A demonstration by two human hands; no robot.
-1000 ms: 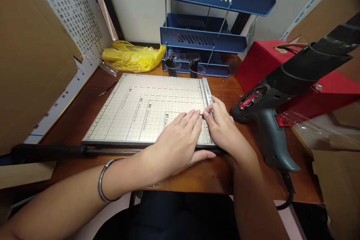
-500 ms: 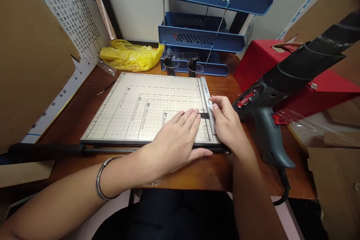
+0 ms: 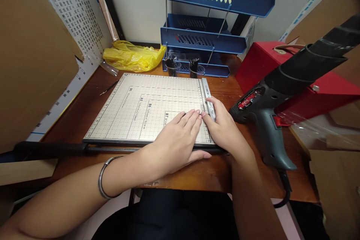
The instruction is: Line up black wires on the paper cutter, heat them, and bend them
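Note:
My left hand (image 3: 178,135) lies flat on the gridded board of a paper cutter (image 3: 118,116), fingers together and thumb stretched out past the front edge. Beneath its fingers, thin black strands are almost wholly covered. At the cutter's right side, my right hand (image 3: 222,125) reaches over the metal strip (image 3: 206,89), its thumb and forefinger apart. The right thumb tip rests by my left fingertips, over the spot where the strands lay. The cutter's black handle (image 3: 50,147) is down along the front edge.
Two clear cups (image 3: 173,68) of black strands stand behind the cutter, before a blue tiered rack (image 3: 202,41). A yellow plastic bag (image 3: 132,58) lies back left. On the right, a heat gun (image 3: 267,108) leans by a red case (image 3: 261,58). One dark thin piece (image 3: 109,87) lies left.
My right hand has shifted left, its thumb moving from the metal strip to my left fingertips and covering the strands' ends. My left hand has stayed flat. The view has shifted slightly.

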